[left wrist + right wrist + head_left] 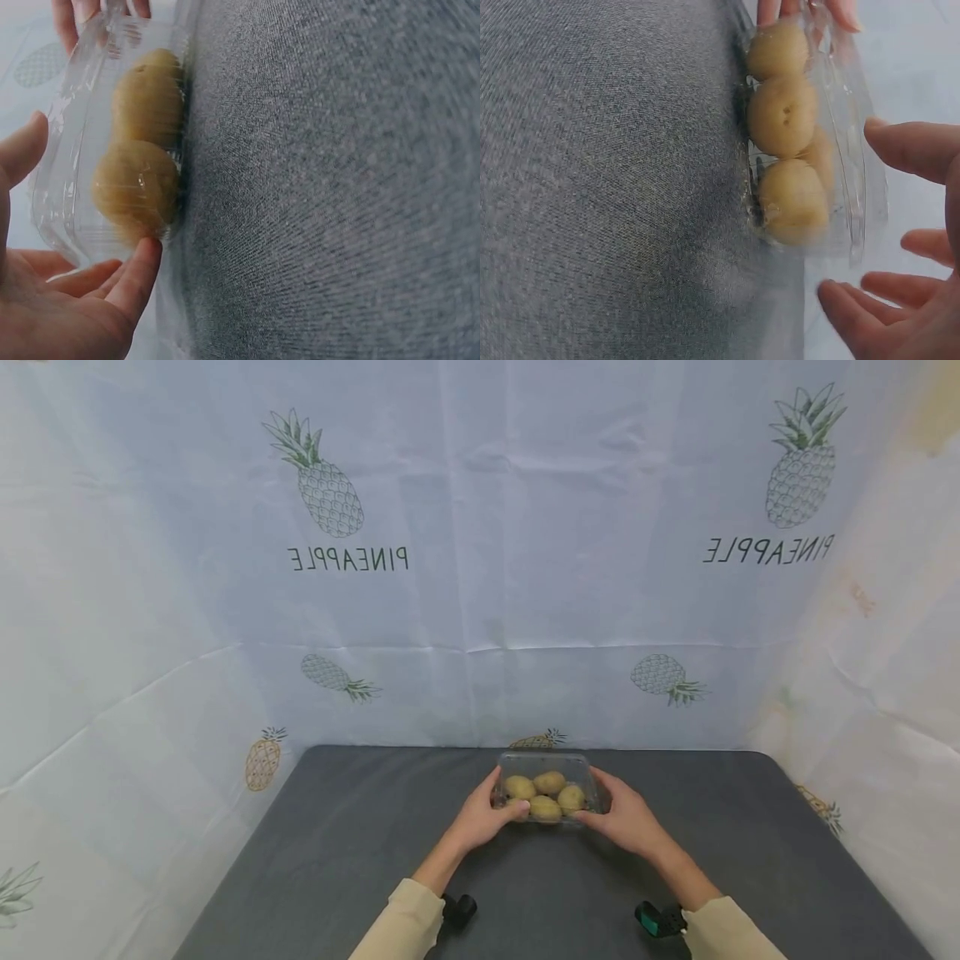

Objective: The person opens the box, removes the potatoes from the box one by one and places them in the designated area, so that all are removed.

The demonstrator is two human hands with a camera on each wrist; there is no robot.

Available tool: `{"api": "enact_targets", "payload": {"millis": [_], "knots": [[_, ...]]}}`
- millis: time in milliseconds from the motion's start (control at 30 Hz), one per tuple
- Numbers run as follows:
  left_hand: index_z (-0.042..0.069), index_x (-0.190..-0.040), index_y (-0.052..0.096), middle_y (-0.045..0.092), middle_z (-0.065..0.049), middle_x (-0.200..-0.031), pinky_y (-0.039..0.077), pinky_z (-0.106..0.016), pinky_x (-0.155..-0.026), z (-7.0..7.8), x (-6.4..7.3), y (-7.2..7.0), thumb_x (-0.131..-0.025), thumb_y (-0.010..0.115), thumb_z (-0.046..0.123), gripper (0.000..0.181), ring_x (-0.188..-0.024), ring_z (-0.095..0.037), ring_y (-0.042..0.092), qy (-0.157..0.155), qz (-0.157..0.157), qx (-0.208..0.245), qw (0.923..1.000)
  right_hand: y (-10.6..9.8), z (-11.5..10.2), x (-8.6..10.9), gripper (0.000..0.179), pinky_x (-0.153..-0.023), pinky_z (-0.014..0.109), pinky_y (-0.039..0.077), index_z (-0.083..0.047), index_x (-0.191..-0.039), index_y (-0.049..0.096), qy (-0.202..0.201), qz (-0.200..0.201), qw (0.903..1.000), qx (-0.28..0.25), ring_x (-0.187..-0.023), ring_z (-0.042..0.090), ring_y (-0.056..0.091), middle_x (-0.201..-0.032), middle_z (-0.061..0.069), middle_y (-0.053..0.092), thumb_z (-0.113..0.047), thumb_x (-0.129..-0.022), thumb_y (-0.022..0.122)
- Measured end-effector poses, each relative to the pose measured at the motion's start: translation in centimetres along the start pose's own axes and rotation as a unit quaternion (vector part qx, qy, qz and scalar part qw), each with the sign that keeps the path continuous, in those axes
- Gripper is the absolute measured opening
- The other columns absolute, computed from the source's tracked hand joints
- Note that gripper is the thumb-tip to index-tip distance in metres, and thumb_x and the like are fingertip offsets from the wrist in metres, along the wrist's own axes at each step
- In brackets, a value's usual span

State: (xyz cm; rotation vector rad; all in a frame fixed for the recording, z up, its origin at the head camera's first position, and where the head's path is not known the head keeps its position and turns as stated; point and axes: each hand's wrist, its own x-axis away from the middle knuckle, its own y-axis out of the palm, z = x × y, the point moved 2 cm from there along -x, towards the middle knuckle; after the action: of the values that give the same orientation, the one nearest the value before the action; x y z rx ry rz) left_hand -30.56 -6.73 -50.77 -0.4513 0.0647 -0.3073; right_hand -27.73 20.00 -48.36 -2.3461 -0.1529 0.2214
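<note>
A clear plastic box [551, 762] with several yellow-brown potatoes [545, 808] inside lies near the table's far edge. At its left end is my left hand [483, 814], a fingertip right at the lower corner in the left wrist view and the thumb spread beside the rim. My right hand [626, 817] is around the other end. In the right wrist view, its thumb points at the rim of the box [859, 202], while the other fingers stand spread just off the end. Through the plastic, the potatoes [136, 184] show lying in a row low in the box.
The dark grey table [360, 852] has a fabric-like surface. White cloth [525, 593] printed with pineapples hangs behind it and along both sides. Black wrist cameras [459, 910] sit below the beige sleeves [408, 918].
</note>
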Motion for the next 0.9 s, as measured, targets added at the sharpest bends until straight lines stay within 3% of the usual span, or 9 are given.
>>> {"api": "enact_targets", "payload": {"millis": [200,300,467,900], "knots": [[0.009,-0.164,0.019,0.03,-0.018,-0.163,0.044,-0.059,-0.103,0.2,0.0,-0.1,-0.097,0.069,0.044,0.09,-0.141,-0.041,0.041,-0.002,0.007,0.008,0.9999,0.7,-0.8,-0.4,0.088,-0.1,0.071,0.039,0.0,-0.154,0.039,-0.046,0.0,0.9981,0.041,-0.141,0.055,0.031,-0.159,0.032,0.027,-0.037,-0.087,0.082],[0.008,-0.163,0.019,0.031,-0.018,-0.163,0.044,-0.059,-0.103,0.3,-0.1,-0.1,-0.097,0.069,0.044,0.091,-0.141,-0.041,0.042,-0.001,0.006,0.007,1.0,1.1,-1.0,-0.7,0.084,-0.099,0.071,0.039,0.0,-0.152,0.043,-0.049,0.0,0.9977,0.047,-0.142,0.057,0.029,-0.159,0.033,0.025,-0.031,-0.086,0.084],[0.008,-0.163,0.022,0.034,-0.019,-0.161,0.045,-0.058,-0.101,0.2,-0.2,-0.1,-0.097,0.071,0.043,0.09,-0.137,-0.039,0.045,-0.003,0.005,0.002,1.0,1.6,-0.9,-0.9,0.073,-0.097,0.07,0.041,0.001,-0.147,0.05,-0.039,0.014,0.9977,0.054,-0.141,0.057,0.03,-0.158,0.033,0.028,-0.023,-0.086,0.083],[0.005,-0.162,0.024,0.033,-0.02,-0.161,0.045,-0.057,-0.104,0.1,-0.4,-0.5,-0.095,0.072,0.045,0.092,-0.14,-0.042,0.043,0.008,-0.009,-0.01,0.9999,2.2,-1.5,-1.1,0.061,-0.096,0.067,0.044,0.001,-0.138,0.059,-0.042,0.072,0.9914,0.101,-0.135,0.055,0.041,-0.151,0.032,0.041,-0.023,-0.086,0.08]]}}
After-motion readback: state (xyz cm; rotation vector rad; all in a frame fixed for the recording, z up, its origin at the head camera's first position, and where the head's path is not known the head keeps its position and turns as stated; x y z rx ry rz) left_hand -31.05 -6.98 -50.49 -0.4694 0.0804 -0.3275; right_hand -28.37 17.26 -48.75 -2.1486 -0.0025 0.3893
